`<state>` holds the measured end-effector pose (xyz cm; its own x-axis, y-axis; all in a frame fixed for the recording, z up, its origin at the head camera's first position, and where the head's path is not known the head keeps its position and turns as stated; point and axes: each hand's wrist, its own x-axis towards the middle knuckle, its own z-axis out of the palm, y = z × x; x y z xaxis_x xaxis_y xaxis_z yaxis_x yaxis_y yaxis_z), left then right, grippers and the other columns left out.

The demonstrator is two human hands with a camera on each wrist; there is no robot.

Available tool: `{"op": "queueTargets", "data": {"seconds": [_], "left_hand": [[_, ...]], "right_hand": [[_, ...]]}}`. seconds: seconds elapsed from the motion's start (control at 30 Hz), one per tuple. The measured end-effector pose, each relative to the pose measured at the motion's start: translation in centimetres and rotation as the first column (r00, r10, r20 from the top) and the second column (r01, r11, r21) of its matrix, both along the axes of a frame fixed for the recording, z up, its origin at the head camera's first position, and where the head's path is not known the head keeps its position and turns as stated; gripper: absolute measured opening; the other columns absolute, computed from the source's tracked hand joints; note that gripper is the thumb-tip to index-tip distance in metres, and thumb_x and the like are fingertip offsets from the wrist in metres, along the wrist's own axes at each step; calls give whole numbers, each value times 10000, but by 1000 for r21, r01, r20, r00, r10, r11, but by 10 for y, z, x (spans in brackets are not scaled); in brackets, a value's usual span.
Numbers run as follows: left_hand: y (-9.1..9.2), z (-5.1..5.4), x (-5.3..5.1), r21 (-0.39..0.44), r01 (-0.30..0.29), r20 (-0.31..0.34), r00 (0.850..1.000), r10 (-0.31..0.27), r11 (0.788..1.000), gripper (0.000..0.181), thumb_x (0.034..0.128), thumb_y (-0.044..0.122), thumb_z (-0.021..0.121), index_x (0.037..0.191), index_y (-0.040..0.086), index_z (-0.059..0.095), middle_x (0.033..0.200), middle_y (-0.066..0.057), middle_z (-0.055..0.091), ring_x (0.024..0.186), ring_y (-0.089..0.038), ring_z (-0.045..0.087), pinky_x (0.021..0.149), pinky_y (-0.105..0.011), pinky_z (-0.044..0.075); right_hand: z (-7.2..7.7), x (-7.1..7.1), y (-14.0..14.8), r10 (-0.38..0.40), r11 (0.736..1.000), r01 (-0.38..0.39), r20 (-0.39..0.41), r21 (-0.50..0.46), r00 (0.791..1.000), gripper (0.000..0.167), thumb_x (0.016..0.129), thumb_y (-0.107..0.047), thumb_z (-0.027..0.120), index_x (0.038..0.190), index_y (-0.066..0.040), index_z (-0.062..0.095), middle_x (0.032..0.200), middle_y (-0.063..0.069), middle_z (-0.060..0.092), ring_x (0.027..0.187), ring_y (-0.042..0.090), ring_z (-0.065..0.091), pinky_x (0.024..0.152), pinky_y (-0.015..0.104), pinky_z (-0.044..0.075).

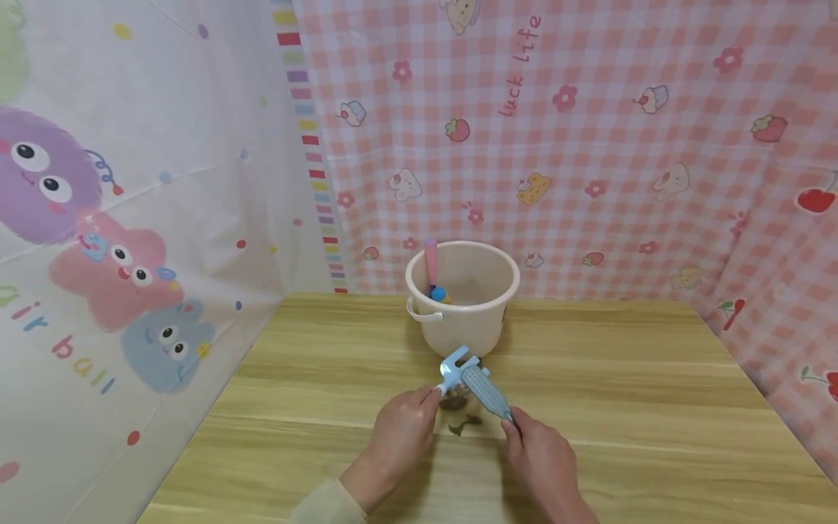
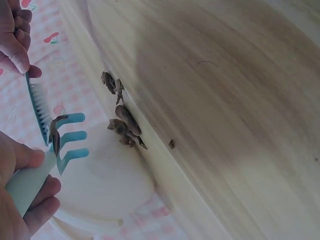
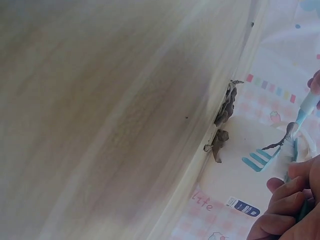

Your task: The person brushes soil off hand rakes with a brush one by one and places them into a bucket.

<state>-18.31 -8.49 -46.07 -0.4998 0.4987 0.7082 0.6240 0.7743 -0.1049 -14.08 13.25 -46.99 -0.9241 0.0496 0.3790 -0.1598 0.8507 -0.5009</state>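
My left hand [image 1: 406, 429] grips the handle of a small light blue hand rake [image 1: 450, 372], its three tines pointing away from me. In my right hand [image 1: 545, 455] is a blue-green brush [image 1: 486, 391] with white bristles, held by its handle. The brush head meets the rake head above the table. A curled dry leaf [image 2: 54, 136] is caught between bristles and rake in the left wrist view. Below them, several brown dry leaves [image 1: 465, 423] lie on the wooden table.
Just beyond the tools stands a cream bucket [image 1: 461, 327] with a white handle. Inside it are a pink-handled item [image 1: 431, 263] and something with a blue round top [image 1: 439, 295]. Printed cloths [image 1: 589, 145] hang behind and at the sides of the table [image 1: 628, 407].
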Motion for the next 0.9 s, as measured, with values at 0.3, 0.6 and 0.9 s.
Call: {"op": "queueTargets", "data": {"seconds": [0.3,0.6,0.9], "left_hand": [[-4,1,5,-52,-18,11,1000,19,999,385,648,-21,788,1027,-1,722,941,-97,711,740,-177,680,675,-277,561],[-2,3,5,-90,-6,-37,999,3,996,405,629,-14,798,1028,5,729,952,-98,711,754,-164,682,697,-269,564],[-3,-2,3,-84,-26,-62,998,21,996,379,628,-22,795,1001,8,731,919,-91,706,725,-160,670,664,-268,557]], "right_hand": [[-3,-5,17,-15,999,17,74,-34,997,279,953,-169,645,1174,-4,683,889,141,722,656,297,644,511,465,481],[5,0,4,43,992,-34,66,-124,997,331,976,-241,630,1218,-24,692,813,57,709,639,194,592,533,395,482],[-2,1,2,-8,998,12,57,-63,998,201,930,-217,681,1095,-125,749,823,50,724,666,289,661,489,439,459]]}}
